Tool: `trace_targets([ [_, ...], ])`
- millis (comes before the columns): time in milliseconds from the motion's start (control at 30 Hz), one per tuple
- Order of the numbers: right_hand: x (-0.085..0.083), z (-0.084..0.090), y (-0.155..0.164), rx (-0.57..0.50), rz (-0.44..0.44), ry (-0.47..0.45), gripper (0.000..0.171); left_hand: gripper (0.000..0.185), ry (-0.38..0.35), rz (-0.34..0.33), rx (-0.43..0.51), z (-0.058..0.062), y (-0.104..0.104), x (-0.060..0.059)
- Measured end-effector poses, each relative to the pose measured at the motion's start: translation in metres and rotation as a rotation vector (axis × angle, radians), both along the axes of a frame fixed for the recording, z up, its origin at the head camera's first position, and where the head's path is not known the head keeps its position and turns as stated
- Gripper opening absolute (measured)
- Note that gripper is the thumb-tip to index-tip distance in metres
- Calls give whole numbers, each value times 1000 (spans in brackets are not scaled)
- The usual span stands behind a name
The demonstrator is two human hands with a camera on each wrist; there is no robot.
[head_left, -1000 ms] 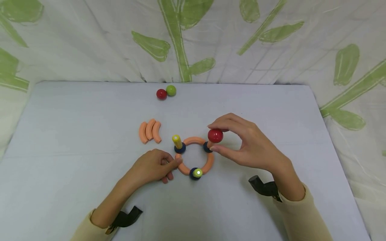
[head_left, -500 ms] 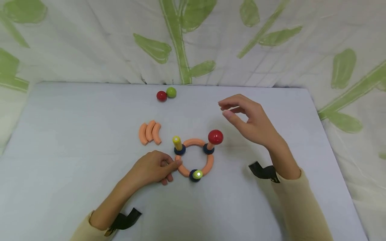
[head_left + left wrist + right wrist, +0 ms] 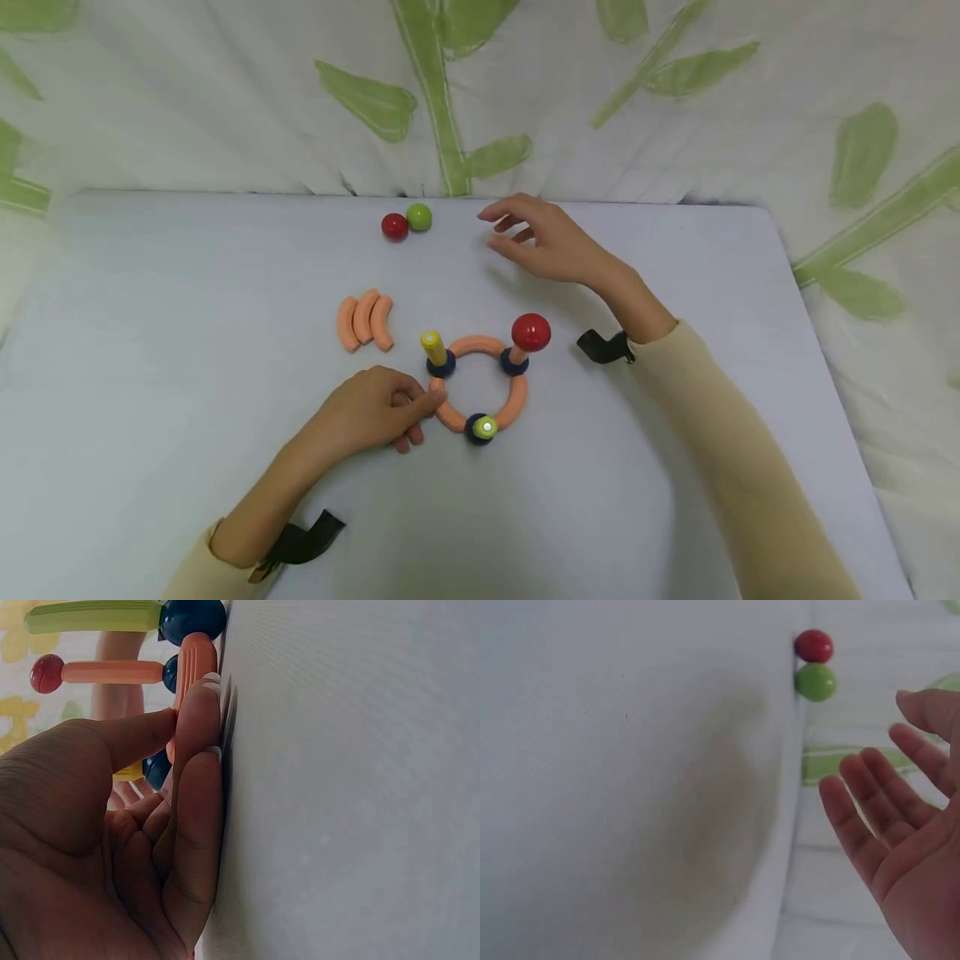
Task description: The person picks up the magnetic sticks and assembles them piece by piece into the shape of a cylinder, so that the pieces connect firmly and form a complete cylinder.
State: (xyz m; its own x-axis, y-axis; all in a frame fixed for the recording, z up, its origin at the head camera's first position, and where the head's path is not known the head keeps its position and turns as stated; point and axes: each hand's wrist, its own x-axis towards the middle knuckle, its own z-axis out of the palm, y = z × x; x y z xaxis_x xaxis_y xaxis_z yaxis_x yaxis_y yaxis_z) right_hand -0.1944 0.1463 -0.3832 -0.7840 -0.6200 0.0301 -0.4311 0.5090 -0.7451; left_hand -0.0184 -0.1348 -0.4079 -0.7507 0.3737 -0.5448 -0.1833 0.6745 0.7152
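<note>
In the head view, my left hand [image 3: 375, 411] rests on the table and pinches the left orange curved piece [image 3: 449, 415] of a ring between thumb and fingers. Dark blue balls join the curved pieces. From the balls rise a yellow rod [image 3: 432, 348], a green rod [image 3: 94, 616] and an orange rod [image 3: 112, 672] topped by a red ball [image 3: 531, 332]. My right hand [image 3: 551, 242] hovers beyond the ring, holding nothing, fingers loosely bent. To its left, a green ball [image 3: 419, 217] touches a second red ball [image 3: 394, 227]; the right wrist view shows both apart from the hand.
Several loose orange curved pieces [image 3: 365, 319] lie side by side, left of the ring. The white table [image 3: 187, 292] ends at a back edge, where a cloth with green leaf shapes [image 3: 367, 98] hangs.
My right hand has let go of the red ball, which stays on the orange rod, and has moved away and left towards the two loose balls. The left hand keeps its hold.
</note>
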Motion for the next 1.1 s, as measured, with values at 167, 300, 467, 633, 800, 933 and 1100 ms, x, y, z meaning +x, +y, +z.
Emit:
trace_targets([
  [167, -16, -7, -29, 40, 27, -25, 44, 47, -11, 0, -15, 6, -10, 2],
  [300, -24, -11, -46, 85, 40, -8, 43, 48, -11, 9, -14, 4, -12, 7],
  [467, -29, -21, -60, 211, 97, 29, 43, 47, -27, 18, -2, -3, -9, 15],
  [633, -29, -26, -67, 237, 120, 36, 45, 47, -42, 20, 13, -8, -7, 19],
  [800, -31, -26, -80, 239, 145, 59, 47, 48, -36, 19, -8, -7, -10, 19],
  [933, -34, -24, -93, 256, 176, 86, 52, 47, -31, 26, -23, -5, -13, 17],
  [1100, -37, -21, -104, 320, 199, 113, 54, 47, -30, 31, -11, -6, -13, 17],
])
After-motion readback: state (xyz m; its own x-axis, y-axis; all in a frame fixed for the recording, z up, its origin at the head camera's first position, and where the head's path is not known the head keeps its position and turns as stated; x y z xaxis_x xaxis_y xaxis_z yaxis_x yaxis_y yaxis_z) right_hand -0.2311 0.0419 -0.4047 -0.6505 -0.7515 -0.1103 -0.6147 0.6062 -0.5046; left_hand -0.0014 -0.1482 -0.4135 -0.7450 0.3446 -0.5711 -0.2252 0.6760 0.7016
